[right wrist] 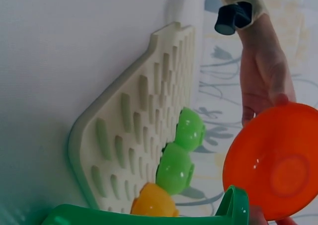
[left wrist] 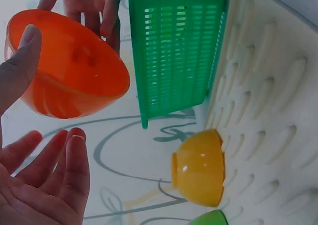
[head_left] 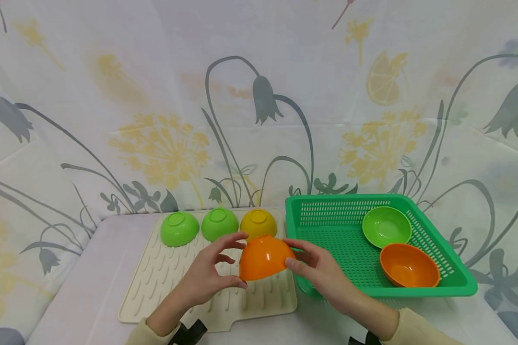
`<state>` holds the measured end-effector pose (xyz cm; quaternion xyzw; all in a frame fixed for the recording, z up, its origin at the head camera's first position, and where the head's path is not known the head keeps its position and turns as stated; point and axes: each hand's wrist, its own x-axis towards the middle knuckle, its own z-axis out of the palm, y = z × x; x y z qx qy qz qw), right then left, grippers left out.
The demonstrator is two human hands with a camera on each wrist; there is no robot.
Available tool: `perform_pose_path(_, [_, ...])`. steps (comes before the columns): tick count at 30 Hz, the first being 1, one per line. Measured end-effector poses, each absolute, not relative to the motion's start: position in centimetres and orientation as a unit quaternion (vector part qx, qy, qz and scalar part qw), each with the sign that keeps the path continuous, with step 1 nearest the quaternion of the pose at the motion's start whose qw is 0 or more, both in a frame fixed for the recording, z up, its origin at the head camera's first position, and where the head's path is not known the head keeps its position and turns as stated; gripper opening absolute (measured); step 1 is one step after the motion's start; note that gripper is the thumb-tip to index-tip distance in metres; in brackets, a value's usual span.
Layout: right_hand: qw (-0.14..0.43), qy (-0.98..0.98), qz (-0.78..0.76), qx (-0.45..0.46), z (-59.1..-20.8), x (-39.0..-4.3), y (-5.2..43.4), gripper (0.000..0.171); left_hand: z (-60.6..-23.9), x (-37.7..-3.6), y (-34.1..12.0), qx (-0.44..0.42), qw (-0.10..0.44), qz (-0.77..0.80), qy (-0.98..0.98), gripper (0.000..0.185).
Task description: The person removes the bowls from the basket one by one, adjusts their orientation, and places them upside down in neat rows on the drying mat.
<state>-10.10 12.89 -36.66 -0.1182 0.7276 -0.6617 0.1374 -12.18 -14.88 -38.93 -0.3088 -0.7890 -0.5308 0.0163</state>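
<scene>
Looked like the positioning step: held the orange bowl (head_left: 265,258) in the air over the right part of the ribbed mat (head_left: 155,282), base up and tilted, just in front of the yellow bowl (head_left: 259,223). Pinched it on its right side with the right hand (head_left: 325,270), thumb on the near face. Had the left hand (head_left: 200,275) spread round the opposite side, fingers off the wall in the left wrist view (couldn't tell real thumb contact from mere overlap).

Counted, along the mat's far edge and base up, the outer green bowl (head_left: 179,230), the middle green bowl (head_left: 219,225) and the yellow one. Spotted the basket's green bowl (head_left: 386,227) and the second orange bowl (head_left: 407,266) inside the green basket (head_left: 345,197), mouths up.

Probably called next for levelling the rim, lowering onto the ribs without knocking the yellow bowl, then releasing cleanly. Risked clipping the basket if drifting right.
</scene>
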Motion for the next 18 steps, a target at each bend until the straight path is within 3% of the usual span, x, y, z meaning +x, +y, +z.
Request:
perform_pose_path(10, [0.118,0.706,-0.681,-0.154,-37.17,-10.06,12.73,0.061,-39.11,-12.02,-15.35,-0.29,-0.091,-0.554,-0.775,0.076])
perform_pose_path(18, [0.071,0.749,-0.629,-0.196,-37.62,-9.89,11.94,0.064,-39.58,-11.31,-15.27,-0.273,-0.111,-0.587,-0.754,0.081])
